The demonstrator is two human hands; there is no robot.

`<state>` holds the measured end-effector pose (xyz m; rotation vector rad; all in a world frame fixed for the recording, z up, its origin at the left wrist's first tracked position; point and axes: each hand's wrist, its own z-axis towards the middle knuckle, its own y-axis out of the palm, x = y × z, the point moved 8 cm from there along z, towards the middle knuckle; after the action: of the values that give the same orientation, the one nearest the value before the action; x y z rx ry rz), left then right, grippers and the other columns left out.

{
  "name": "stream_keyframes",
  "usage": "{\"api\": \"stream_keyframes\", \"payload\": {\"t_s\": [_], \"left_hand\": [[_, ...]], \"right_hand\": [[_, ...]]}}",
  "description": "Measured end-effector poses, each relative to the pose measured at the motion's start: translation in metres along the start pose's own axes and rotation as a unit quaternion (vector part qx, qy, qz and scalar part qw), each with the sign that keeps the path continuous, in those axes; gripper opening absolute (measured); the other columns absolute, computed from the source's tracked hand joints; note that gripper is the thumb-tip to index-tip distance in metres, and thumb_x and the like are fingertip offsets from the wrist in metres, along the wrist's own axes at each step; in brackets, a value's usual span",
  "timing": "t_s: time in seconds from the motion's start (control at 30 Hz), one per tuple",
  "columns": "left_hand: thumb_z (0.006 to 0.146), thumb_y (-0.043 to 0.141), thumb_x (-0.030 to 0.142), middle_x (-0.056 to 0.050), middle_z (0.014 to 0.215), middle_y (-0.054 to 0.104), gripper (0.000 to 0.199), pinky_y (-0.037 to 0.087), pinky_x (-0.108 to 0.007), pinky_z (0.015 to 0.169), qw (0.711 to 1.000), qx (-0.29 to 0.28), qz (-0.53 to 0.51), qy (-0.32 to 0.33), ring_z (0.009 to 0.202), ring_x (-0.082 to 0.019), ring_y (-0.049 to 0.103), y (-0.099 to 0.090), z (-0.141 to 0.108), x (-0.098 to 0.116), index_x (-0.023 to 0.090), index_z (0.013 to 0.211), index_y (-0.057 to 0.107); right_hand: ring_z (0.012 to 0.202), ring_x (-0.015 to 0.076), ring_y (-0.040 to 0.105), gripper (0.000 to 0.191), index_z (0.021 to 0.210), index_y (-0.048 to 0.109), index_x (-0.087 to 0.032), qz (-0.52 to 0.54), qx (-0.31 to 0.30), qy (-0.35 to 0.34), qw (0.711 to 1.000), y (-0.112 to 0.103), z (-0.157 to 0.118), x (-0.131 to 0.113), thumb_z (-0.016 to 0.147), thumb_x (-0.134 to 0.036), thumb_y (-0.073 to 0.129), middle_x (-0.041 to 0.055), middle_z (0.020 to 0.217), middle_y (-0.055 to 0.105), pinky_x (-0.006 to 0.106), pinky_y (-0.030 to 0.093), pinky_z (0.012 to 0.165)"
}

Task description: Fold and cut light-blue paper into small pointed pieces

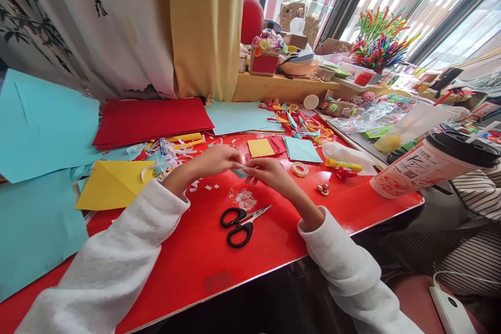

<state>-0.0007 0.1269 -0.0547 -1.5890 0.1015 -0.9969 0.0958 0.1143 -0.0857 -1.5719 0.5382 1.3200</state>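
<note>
**Where the left hand (224, 158) and the right hand (270, 173) meet, a small piece of pale-blue paper (239, 173) is pinched between fingertips**

Both forearms slant inward from the lower corners and converge above the middle of the red tabletop (183, 271). The left arm, its pale sleeve (129, 242) ending short of the wrist, reaches up and across; the wrist is arched, the back of the hand faces up, and the fingers bend down toward the right. The right arm rises more steeply to the left, wrist nearly straight, with thumb and forefinger closed on the paper and the remaining fingers curled beneath. The two sets of fingertips are practically touching, both clamped on the piece, which they partly hide.

Below the hands lie white flakes (246, 200) and, nearer the front edge, black-handled scissors (247, 226) with their tips toward the right. Just beyond the right hand are a yellow paper square (260, 148) and a stack of light-blue squares (302, 150). A roll of tape (299, 173) sits to its right, with a yellow tube (343, 165) farther along. A creased yellow sheet (113, 185) lies beside the left forearm.
</note>
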Motion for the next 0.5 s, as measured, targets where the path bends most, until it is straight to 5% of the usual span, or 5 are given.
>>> {"api": "stream_keyframes", "payload": {"t_s": [0.13,0.3,0.5], "left_hand": [[0.077,0.047,0.034,-0.002,0.079,0.064,0.024,0.036,-0.024,0.073,0.998,0.033,0.034,0.032,0.080,-0.016,0.052,-0.0062,0.0001,0.0049,0.019,0.080,0.066],[0.078,0.044,0.039,-0.004,0.089,0.063,0.031,0.036,-0.025,0.072,1.000,-0.006,0.017,-0.026,0.085,-0.018,0.052,-0.0027,-0.0015,-0.0032,0.019,0.087,0.066],[0.082,0.040,0.034,-0.002,0.085,0.063,0.028,0.027,-0.035,0.089,0.997,-0.007,0.076,0.011,0.093,-0.019,0.047,0.0021,0.0014,0.0032,0.019,0.084,0.064]], "right_hand": [[0.065,0.0136,0.064,0.027,0.084,0.063,-0.014,0.077,-0.019,0.020,0.997,0.0022,-0.0011,0.0040,0.076,-0.038,0.055,0.0044,0.071,0.065,0.024,0.050,0.058],[0.067,0.0149,0.065,0.025,0.082,0.064,-0.013,0.091,0.001,0.027,0.996,-0.0008,-0.0018,0.0070,0.074,-0.036,0.057,0.0046,0.072,0.065,0.024,0.051,0.059],[0.066,0.0155,0.066,0.024,0.081,0.065,-0.011,0.122,-0.006,0.050,0.991,0.0028,-0.0028,0.0073,0.073,-0.033,0.059,0.0053,0.072,0.066,0.025,0.053,0.060]]}}
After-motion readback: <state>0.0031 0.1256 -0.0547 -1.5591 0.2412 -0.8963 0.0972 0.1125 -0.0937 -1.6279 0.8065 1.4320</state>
